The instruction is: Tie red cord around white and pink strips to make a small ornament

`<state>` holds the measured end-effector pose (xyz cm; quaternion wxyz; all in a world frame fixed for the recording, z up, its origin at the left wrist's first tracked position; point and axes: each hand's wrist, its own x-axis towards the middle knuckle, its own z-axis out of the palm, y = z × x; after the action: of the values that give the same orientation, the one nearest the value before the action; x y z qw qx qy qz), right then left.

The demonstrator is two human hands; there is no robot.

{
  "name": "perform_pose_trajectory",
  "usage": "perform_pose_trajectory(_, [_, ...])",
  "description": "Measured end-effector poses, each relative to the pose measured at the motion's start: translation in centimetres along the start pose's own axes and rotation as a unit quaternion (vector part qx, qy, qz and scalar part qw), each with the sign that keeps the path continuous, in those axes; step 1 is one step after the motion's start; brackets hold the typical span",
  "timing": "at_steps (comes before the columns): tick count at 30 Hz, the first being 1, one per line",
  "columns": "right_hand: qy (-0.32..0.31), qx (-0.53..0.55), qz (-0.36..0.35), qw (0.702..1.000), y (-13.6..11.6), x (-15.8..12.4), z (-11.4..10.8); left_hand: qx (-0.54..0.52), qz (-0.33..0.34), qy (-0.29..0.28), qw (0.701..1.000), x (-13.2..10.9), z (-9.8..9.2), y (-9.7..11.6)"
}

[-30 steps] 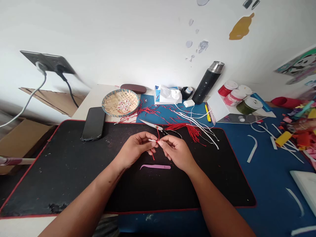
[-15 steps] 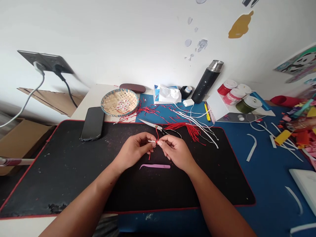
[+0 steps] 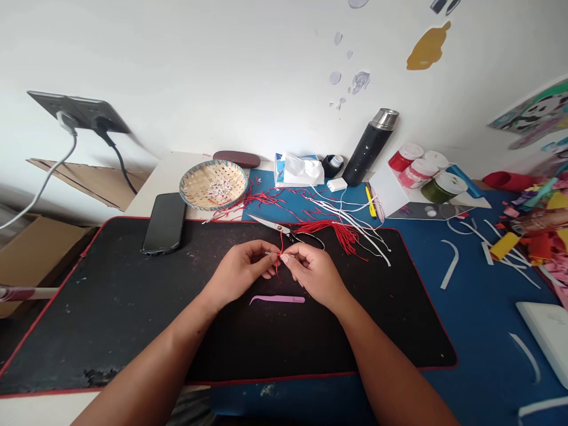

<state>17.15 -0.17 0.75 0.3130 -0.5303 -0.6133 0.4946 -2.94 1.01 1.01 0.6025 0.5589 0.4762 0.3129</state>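
Above the middle of the black mat, my left hand (image 3: 242, 267) and my right hand (image 3: 316, 273) meet fingertip to fingertip. Both pinch a small piece of white and red cord (image 3: 278, 257); most of it is hidden by the fingers. One red end sticks up from between them and another hangs below. Just under the hands lies a pair of purple tweezers (image 3: 279, 299) with a bent tip. Behind the hands rest open scissors (image 3: 277, 226), their handles partly covered by cord. A bundle of red cords (image 3: 344, 234) is beside them, with white cords (image 3: 359, 222) further right.
A woven basket (image 3: 190, 186) holds small red-and-white pieces. The phone (image 3: 164, 223) lies left on the mat (image 3: 110, 307). Along the wall stand a tissue box (image 3: 299, 170), a black thermos (image 3: 367, 151) and paint jars (image 3: 417, 173). Paper scraps (image 3: 532, 236) cover the right side.
The lower red end has shifted right and now hangs between the hands. Less of the white cord shows by the left fingertips. Both hands keep almost the same place.
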Motion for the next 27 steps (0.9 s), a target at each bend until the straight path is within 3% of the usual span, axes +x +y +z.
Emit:
perform_pose_trajectory(11, [-0.008, -0.031, -0.007, 0.999, 0.5, 0.0, 0.1, 0.059, -0.007, -0.027, 0.998, -0.2, -0.3, 0.0])
perform_pose_trajectory(27, [-0.001, -0.034, 0.006, 0.999, 0.1, 0.0, 0.2, 0.036, -0.007, -0.007, 0.999, -0.4, 0.6, -0.2])
